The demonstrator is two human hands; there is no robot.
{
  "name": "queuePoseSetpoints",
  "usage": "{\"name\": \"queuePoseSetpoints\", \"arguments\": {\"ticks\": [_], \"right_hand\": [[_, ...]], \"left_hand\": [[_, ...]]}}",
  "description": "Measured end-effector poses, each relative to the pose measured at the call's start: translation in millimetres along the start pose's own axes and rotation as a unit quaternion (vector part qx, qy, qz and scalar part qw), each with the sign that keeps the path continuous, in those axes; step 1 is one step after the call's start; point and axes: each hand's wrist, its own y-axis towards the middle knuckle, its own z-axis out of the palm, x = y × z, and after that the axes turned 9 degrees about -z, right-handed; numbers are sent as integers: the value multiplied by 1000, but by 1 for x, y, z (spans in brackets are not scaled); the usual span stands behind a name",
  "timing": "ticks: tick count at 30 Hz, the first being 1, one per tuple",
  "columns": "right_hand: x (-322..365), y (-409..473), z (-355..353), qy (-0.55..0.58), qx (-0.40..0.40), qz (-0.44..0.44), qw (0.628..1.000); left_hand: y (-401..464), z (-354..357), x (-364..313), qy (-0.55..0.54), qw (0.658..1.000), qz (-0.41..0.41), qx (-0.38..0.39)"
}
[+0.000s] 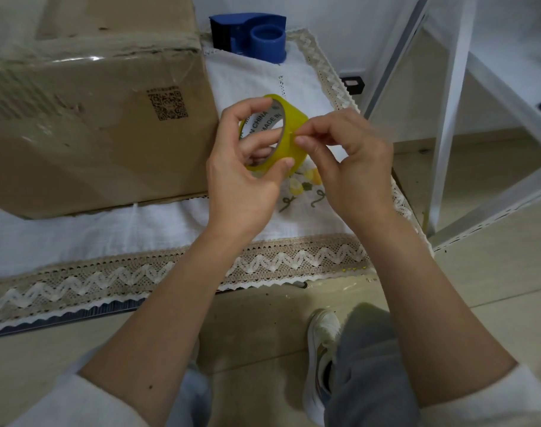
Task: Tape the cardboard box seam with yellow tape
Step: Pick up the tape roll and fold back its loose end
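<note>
You held the roll of yellow tape (289, 131) up over the white tablecloth (108, 229), just to the right of the cardboard box (87, 124). Your left hand (244, 167) gripped the roll: the fingers curled through its hole and over the top rim, and the thumb pressed against the lower outer edge. Your right hand (352, 158) met the roll's outer face with thumb and forefinger pinched together against the tape surface (whether a loose end sat between them was too small to tell), while the other fingers stayed curled toward the palm.

The box sat on the cloth at the left, its near side facing you with a printed square code (168, 102) and a strip of clear tape running along its top edge. A blue tape dispenser (250, 35) stood at the far end of the table, behind the box's right corner and well apart from your hands. The cloth had a lace zigzag border (139, 278) along the near edge. A white metal frame (448, 118) rose at the right, and your shoe (321, 359) stood on the floor below.
</note>
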Motion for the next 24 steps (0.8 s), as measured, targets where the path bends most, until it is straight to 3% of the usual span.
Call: {"name": "queuePoseSetpoints", "arguments": {"ticks": [6, 18, 24], "right_hand": [[2, -3, 7, -56, 7, -34, 998], [5, -1, 2, 7, -6, 11, 1000], [2, 0, 0, -21, -29, -32, 999]], "left_hand": [[1, -1, 0, 3, 1000, 11, -7], [3, -5, -2, 23, 1000, 11, 3], [2, -5, 1, 26, 999, 10, 16]]}}
